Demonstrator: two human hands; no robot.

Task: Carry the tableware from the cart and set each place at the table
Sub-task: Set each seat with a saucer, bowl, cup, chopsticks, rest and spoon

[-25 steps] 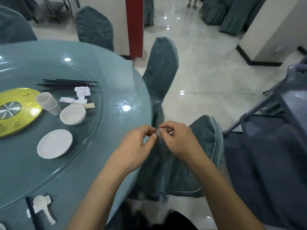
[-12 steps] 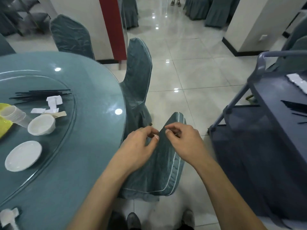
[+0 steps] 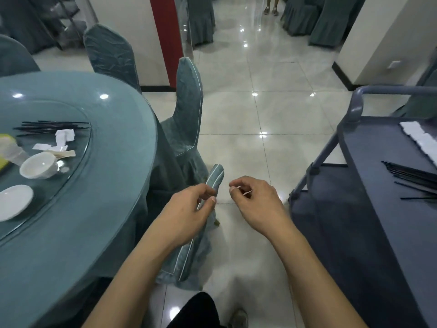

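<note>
My right hand (image 3: 255, 200) pinches a thin white sliver (image 3: 246, 192) between thumb and fingers, over the floor between table and cart. My left hand (image 3: 189, 209) hangs with loosely curled fingers in front of a chair back (image 3: 214, 178); I see nothing in it. The grey cart (image 3: 378, 185) at the right carries black chopsticks (image 3: 413, 176) and a row of white packets (image 3: 421, 138). The round teal table (image 3: 113, 185) at the left bears a white bowl (image 3: 39, 165), a white plate (image 3: 13, 202), black chopsticks (image 3: 52, 126), small white pieces (image 3: 63, 136) and stacked cups (image 3: 11, 150) on its glass turntable.
Covered teal chairs (image 3: 189, 110) ring the table's right edge. A red pillar (image 3: 165, 31) and white walls stand behind. Glossy tiled floor runs between table and cart. Someone's feet (image 3: 270, 9) show far down the aisle.
My view has swung right from the table toward the cart. My hands, pinched together over the chair before, have drawn apart; the white sliver stays in my right hand.
</note>
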